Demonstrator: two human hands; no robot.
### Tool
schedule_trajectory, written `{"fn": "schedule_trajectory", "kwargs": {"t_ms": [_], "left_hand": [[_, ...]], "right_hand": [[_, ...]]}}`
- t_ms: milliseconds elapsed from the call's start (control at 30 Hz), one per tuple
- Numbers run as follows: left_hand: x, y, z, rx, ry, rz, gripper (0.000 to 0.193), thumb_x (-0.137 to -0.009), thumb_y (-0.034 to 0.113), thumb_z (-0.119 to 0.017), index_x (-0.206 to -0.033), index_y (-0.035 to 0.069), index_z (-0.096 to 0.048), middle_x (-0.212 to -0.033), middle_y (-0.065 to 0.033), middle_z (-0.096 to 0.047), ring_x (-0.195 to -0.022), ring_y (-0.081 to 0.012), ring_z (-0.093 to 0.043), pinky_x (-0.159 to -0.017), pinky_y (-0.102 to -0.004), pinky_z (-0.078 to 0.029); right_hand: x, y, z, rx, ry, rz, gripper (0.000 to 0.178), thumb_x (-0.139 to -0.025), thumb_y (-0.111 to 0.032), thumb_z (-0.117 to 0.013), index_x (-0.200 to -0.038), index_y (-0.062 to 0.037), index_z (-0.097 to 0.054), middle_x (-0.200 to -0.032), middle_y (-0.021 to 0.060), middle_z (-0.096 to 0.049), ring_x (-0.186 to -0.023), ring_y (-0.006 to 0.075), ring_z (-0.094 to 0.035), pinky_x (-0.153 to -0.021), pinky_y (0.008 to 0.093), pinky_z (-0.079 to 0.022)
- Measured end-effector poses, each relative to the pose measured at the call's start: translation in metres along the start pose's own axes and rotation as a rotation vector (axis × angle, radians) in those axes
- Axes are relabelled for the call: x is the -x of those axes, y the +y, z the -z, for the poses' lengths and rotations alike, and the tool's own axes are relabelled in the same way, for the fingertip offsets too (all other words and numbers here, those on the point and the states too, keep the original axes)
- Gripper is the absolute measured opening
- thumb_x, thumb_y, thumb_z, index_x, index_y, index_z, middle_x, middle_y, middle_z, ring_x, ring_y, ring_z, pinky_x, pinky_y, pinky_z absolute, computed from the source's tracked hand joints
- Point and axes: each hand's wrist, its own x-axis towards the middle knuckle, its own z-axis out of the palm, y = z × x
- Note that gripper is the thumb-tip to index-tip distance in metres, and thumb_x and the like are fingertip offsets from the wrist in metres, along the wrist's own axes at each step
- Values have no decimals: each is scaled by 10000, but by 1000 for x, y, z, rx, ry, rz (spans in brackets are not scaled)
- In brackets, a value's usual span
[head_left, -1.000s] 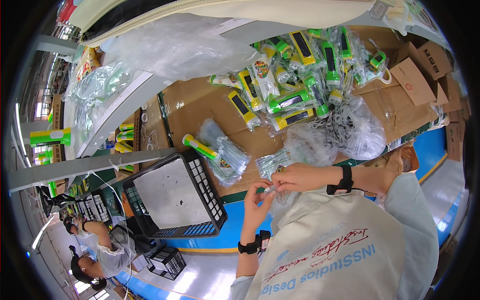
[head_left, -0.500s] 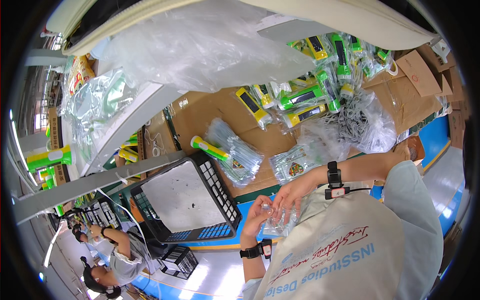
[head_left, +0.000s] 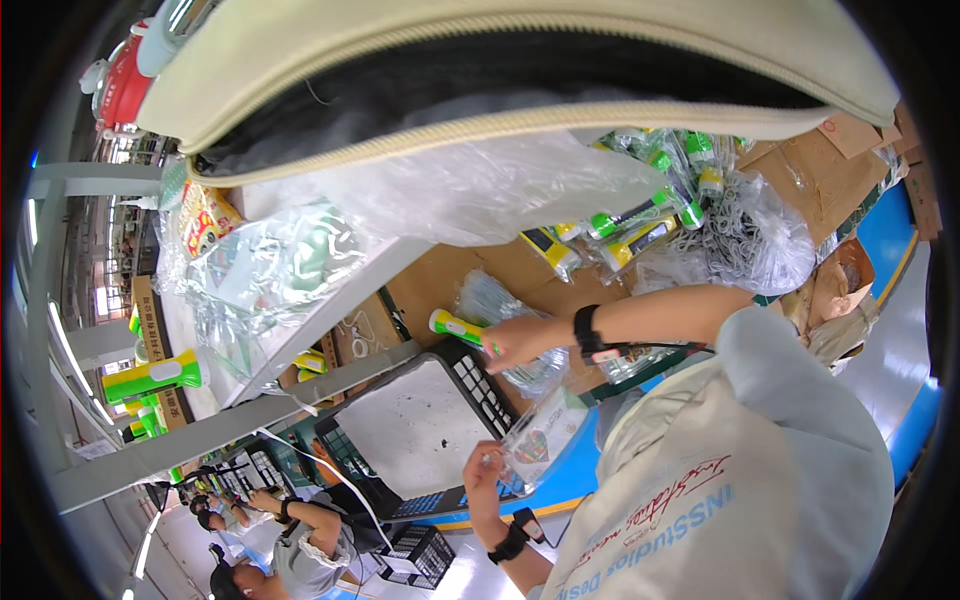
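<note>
My left hand point(head_left: 484, 466) pinches the edge of a clear plastic bag point(head_left: 543, 440) with a small colourful print on it, held near the front of the bench. My right hand point(head_left: 522, 342) stretches over the bench, its fingers closed about the near end of a green and yellow flashlight point(head_left: 455, 326). The flashlight lies by a pile of clear flat bags point(head_left: 500, 300), partly hidden under my right hand and wrist.
A black plastic crate point(head_left: 480, 390) with a whitish sheet inside stands left of my hands. Bagged flashlights point(head_left: 640, 235) and bundled grey cords point(head_left: 745, 235) lie at the back right. A grey metal bar point(head_left: 230, 430) crosses on the left. Other people point(head_left: 300, 530) work beyond it.
Both hands were together at the plastic bag. My right hand has left it and moved far left to the flashlight; my left hand keeps the bag. The view has shifted.
</note>
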Motion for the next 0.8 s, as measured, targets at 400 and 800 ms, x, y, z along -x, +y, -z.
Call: {"fn": "schedule_trajectory", "kwargs": {"t_ms": [400, 800], "left_hand": [[36, -10, -34, -386, 165, -258, 49, -786, 33, -646, -818, 9, -617, -799, -50, -463, -737, -144, -454, -628, -244, -361], [-10, 30, -108, -607, -319, -446, 138, -723, -26, -686, -839, -15, -612, -861, -100, -468, -836, -224, -497, -704, -318, -415]], "right_hand": [[-47, 40, 13, -910, 112, 180, 385, -855, -272, -642, -1108, -2, -533, -985, 92, -641, -896, 181, -628, -778, 333, -499], [145, 59, -66, 700, 424, 392, 306, -736, -99, -641, -1026, -48, -555, -916, 146, -632, -863, 286, -626, -745, 406, -488]]}}
